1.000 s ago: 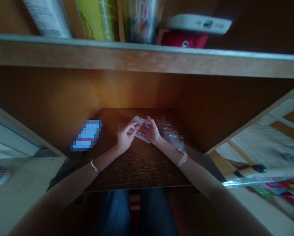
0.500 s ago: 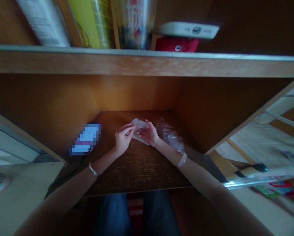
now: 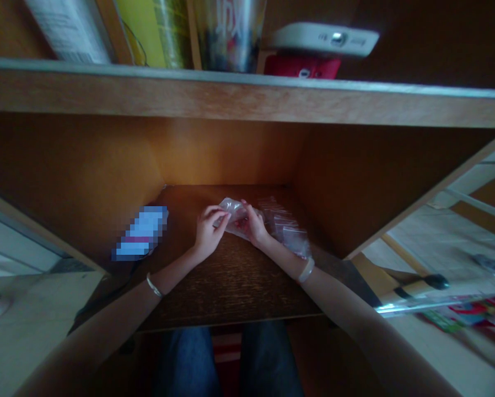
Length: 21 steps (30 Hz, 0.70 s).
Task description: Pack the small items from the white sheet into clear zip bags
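A clear plastic bag (image 3: 233, 207) is held between my two hands, just above the dark wooden desk (image 3: 231, 281). My left hand (image 3: 209, 227) pinches the bag's left edge between thumb and fingers. From the other side my right hand (image 3: 253, 223) grips it, with the thumb on top and the fingers curled beneath. Whatever the bag contains, if anything, I cannot make out. Right of my right hand, several clear zip bags (image 3: 291, 234) lie overlapping in a fanned row, partly under my right forearm.
A phone-like device (image 3: 142, 234) with a blurred-out screen lies at the desk's left. Above runs a shelf edge (image 3: 239, 99), bearing a clear cup (image 3: 231, 47), a white device (image 3: 326, 38) and a red item (image 3: 301, 66). Side panels enclose the desk left and right.
The view has shifted slightly, so the shelf sits higher. My left fingers have moved a little right along the bag, and its upper surface now looks smoother and shinier.
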Each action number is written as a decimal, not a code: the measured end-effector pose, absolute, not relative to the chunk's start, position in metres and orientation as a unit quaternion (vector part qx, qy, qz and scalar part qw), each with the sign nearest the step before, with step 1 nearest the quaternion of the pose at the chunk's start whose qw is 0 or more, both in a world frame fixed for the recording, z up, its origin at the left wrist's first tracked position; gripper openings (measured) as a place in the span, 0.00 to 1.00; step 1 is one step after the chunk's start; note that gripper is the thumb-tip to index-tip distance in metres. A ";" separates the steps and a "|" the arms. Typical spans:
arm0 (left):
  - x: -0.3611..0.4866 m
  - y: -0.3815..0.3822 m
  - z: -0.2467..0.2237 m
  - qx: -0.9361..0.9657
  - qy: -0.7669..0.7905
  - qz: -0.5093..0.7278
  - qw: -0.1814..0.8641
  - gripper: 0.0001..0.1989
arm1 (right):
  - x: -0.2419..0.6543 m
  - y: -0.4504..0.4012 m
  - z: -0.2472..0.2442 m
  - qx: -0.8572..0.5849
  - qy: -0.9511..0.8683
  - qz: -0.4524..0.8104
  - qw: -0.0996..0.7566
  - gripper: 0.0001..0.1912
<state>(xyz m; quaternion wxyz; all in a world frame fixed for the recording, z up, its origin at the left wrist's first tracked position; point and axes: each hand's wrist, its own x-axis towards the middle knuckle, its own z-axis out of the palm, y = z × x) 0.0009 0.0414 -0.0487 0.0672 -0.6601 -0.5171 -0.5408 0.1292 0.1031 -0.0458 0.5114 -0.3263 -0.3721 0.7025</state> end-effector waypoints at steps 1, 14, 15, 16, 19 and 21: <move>0.001 0.042 -0.049 -0.651 -0.515 -0.551 0.078 0.04 | 0.129 0.104 -0.047 -0.330 -0.369 0.701 0.514 0.12; 0.006 0.036 -0.048 -0.663 -0.475 -0.560 0.149 0.04 | 0.129 0.116 -0.055 -0.314 -0.294 0.739 0.519 0.17; 0.006 0.036 -0.048 -0.664 -0.475 -0.560 0.141 0.04 | 0.129 0.117 -0.055 -0.311 -0.288 0.744 0.516 0.17; 0.006 0.036 -0.048 -0.666 -0.477 -0.558 0.132 0.04 | 0.130 0.117 -0.054 -0.306 -0.284 0.752 0.510 0.18; 0.004 0.037 -0.048 -0.675 -0.493 -0.539 0.109 0.04 | 0.131 0.117 -0.050 -0.287 -0.276 0.779 0.484 0.19; 0.004 0.037 -0.048 -0.677 -0.507 -0.525 0.099 0.04 | 0.133 0.117 -0.048 -0.277 -0.279 0.794 0.465 0.18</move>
